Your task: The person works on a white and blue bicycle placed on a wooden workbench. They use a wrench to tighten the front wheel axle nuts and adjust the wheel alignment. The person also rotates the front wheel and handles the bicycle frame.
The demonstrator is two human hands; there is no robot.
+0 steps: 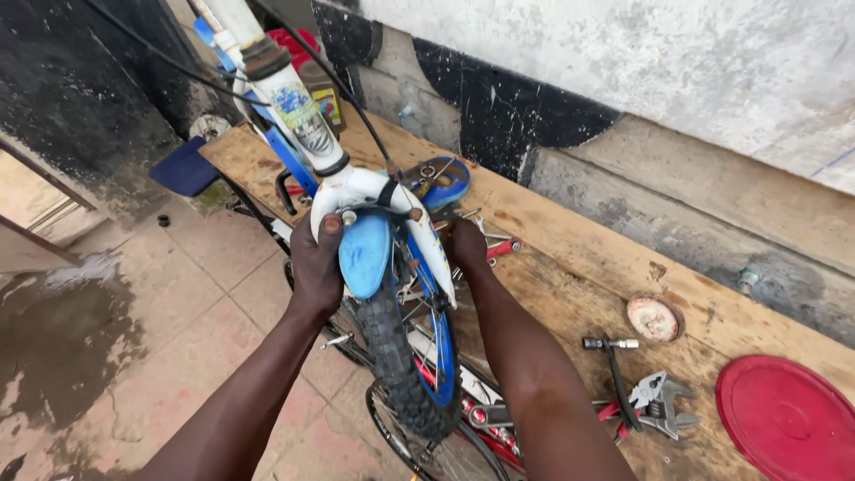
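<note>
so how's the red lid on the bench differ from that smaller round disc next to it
The red lid is larger and plain bright red; the small disc is pale and looks rusty at its rim. The lid runs out of the picture's corner; the disc shows whole. Both are round and lie flat on the wooden bench.

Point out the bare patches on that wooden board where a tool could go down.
The wooden board is bare along the wall, between the red-handled pliers and the round rusty disc. Another bare strip lies near the right forearm, short of the socket wrench. It is crowded lower right: adjustable wrench, red lid. Crowded too by the blue dish.
</note>
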